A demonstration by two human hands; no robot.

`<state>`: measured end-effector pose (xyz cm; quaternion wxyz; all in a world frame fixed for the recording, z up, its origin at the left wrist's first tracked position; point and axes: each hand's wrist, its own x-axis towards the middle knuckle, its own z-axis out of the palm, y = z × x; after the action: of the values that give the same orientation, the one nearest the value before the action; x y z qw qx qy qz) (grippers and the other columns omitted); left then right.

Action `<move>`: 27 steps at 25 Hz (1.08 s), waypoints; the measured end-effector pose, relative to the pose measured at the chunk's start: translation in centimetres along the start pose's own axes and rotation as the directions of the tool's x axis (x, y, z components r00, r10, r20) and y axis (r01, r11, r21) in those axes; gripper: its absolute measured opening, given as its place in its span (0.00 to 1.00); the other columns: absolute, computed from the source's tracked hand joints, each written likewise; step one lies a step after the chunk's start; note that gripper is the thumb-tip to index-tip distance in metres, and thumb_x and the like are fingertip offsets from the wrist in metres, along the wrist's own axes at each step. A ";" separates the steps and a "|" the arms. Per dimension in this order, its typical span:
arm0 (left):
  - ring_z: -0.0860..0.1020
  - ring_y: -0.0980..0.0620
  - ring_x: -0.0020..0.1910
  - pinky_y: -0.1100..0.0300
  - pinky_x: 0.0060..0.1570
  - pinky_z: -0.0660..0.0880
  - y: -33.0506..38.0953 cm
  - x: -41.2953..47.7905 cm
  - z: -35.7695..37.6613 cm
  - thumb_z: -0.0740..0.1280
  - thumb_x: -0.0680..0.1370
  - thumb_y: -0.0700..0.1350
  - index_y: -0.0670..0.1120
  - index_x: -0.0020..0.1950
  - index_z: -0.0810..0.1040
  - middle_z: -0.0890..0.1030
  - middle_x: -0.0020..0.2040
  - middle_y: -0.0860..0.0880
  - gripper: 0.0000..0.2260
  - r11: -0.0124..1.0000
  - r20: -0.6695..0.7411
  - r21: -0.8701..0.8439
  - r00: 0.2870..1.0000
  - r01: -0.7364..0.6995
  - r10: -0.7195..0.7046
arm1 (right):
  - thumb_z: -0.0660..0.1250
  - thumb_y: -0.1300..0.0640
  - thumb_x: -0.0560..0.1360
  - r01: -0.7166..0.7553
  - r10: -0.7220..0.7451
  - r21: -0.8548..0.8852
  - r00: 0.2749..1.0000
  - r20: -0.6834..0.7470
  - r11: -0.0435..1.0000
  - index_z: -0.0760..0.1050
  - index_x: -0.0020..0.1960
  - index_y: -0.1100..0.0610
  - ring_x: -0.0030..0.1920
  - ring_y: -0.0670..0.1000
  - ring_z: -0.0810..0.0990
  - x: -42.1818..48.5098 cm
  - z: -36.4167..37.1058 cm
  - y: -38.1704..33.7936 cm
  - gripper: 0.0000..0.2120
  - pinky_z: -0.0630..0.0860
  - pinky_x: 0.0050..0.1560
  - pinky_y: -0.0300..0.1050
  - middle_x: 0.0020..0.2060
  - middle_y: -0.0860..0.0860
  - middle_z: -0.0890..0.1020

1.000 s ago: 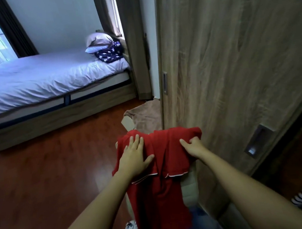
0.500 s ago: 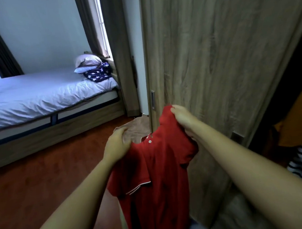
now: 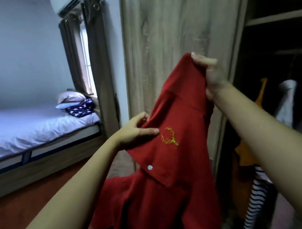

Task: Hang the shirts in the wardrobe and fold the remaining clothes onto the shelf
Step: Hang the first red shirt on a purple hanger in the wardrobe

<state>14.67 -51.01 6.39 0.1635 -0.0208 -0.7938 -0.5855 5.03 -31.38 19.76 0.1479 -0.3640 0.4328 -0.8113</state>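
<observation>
Wardrobe door (image 3: 172, 38) blocks ahead; opening (image 3: 278, 46) lies right.

Daylight is coming through a narrow window (image 3: 86, 65) between grey curtains (image 3: 99, 64), under an air conditioner (image 3: 65, 4). A white-sheeted bed (image 3: 28, 130) is standing against the pale wall (image 3: 20, 53) (pillows (image 3: 70, 100) are lying at its head) on a reddish wooden floor (image 3: 26, 209). The wood-grain wardrobe door (image 3: 167, 39) is filling the right.

Bed (image 3: 28, 130) left — wardrobe door (image 3: 172, 38) right, shirt (image 3: 170, 168) before it

A white-sheeted bed (image 3: 28, 130) with pillows (image 3: 70, 99) stands beside brown curtains (image 3: 98, 67) that hang below an air conditioner (image 3: 65, 4).
</observation>
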 end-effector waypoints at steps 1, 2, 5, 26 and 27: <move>0.76 0.44 0.49 0.46 0.52 0.74 -0.3 0.0 0.6 0.77 0.65 0.46 0.37 0.55 0.70 0.79 0.51 0.37 0.25 1.000 0.021 -0.002 1.000 0.022 -0.021 | 0.60 0.60 0.76 0.026 -0.026 0.002 1.000 -0.002 1.000 0.77 0.33 0.55 0.25 0.44 0.78 -0.4 -0.7 -1.0 0.15 0.74 0.31 0.34 0.25 0.47 0.80; 0.75 0.45 0.46 0.49 0.46 0.74 -0.5 0.1 1.6 0.77 0.65 0.46 0.39 0.52 0.71 0.78 0.47 0.39 0.23 0.999 0.044 -0.001 0.998 0.043 -0.043 | 0.60 0.61 0.76 0.050 -0.050 -0.023 0.999 -0.010 0.998 0.77 0.32 0.55 0.25 0.44 0.77 -1.0 -1.6 -2.0 0.15 0.74 0.30 0.33 0.25 0.47 0.80; 0.75 0.48 0.36 0.62 0.30 0.69 -0.2 0.6 4.9 0.77 0.65 0.46 0.46 0.44 0.76 0.79 0.38 0.43 0.13 0.991 -0.037 0.107 0.996 0.079 -0.076 | 0.59 0.62 0.77 0.081 -0.090 -0.146 0.994 -0.059 0.986 0.79 0.28 0.55 0.23 0.42 0.75 -3.6 -4.3 -3.4 0.21 0.70 0.28 0.31 0.23 0.45 0.79; 0.77 0.55 0.49 0.60 0.50 0.72 5.1 0.7 17.5 0.67 0.63 0.48 0.51 0.47 0.80 0.81 0.48 0.52 0.13 0.926 0.070 -0.329 0.973 -0.184 0.218 | 0.60 0.69 0.67 -0.019 0.084 -0.799 0.996 0.039 0.601 0.72 0.47 0.48 0.44 0.45 0.74 -14.3 -17.3 2.1 0.18 0.69 0.45 0.41 0.42 0.47 0.77; 0.76 0.55 0.51 0.60 0.50 0.71 4.7 0.9 17.2 0.65 0.64 0.49 0.52 0.48 0.79 0.81 0.50 0.53 0.14 0.927 0.016 -0.330 0.981 -0.176 0.192 | 0.61 0.71 0.69 0.002 0.112 -0.790 0.990 0.089 0.613 0.72 0.46 0.50 0.43 0.44 0.75 -14.4 -16.7 1.4 0.16 0.70 0.45 0.39 0.42 0.47 0.77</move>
<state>10.83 -33.58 6.51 0.1930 -0.1358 -0.6839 -0.6904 2.86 -14.24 5.88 0.0258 -0.4303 0.7453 -0.5086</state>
